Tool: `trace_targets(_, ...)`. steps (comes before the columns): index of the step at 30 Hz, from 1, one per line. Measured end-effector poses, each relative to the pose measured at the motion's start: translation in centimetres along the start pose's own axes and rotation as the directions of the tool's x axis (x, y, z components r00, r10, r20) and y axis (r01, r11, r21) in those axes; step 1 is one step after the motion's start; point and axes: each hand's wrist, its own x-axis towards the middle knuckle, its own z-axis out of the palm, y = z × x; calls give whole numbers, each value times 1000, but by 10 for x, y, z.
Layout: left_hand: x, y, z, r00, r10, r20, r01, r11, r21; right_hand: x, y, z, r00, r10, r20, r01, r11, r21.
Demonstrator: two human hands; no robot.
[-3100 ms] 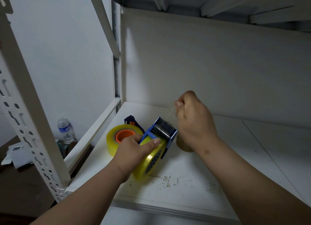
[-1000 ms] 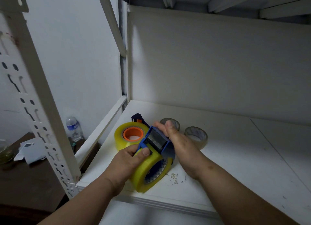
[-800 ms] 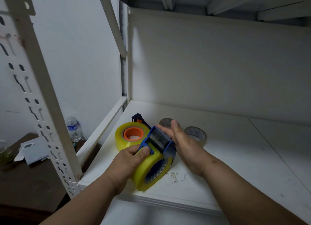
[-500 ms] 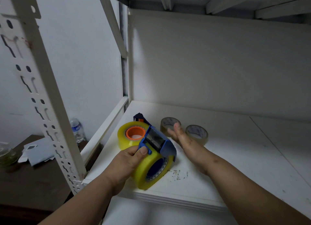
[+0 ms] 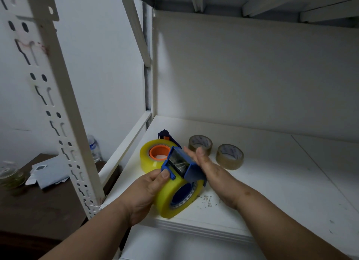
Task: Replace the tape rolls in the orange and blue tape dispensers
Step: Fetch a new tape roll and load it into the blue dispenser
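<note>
Left hand point(image 5: 144, 193) with fingers wrapped around blue dispenser point(image 5: 181, 167); right hand point(image 5: 206, 165) flat, fingers extended, against its side.

A water bottle point(image 5: 93, 150) stands beyond the shelf post point(image 5: 58, 96) — papers point(image 5: 49, 172) nearby.

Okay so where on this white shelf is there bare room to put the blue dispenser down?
The white shelf lies bare to the right of the two small brown tape rolls, out to its right edge. The left corner is crowded: the orange-cored yellow tape roll, the blue tape dispenser in the left hand, and the right hand beside it.
</note>
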Motion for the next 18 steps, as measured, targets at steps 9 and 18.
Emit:
trace_targets(9, 2, 3, 2, 1000, -21, -7, 20, 995, -100, -2, 24, -12, 987, 152, -48, -153, 988, -23)
trace_targets(18, 18, 11, 20, 957, -279, -86, 239, 918, -316, -1, 30, -3, 989, 3, -145, -39, 969, -243)
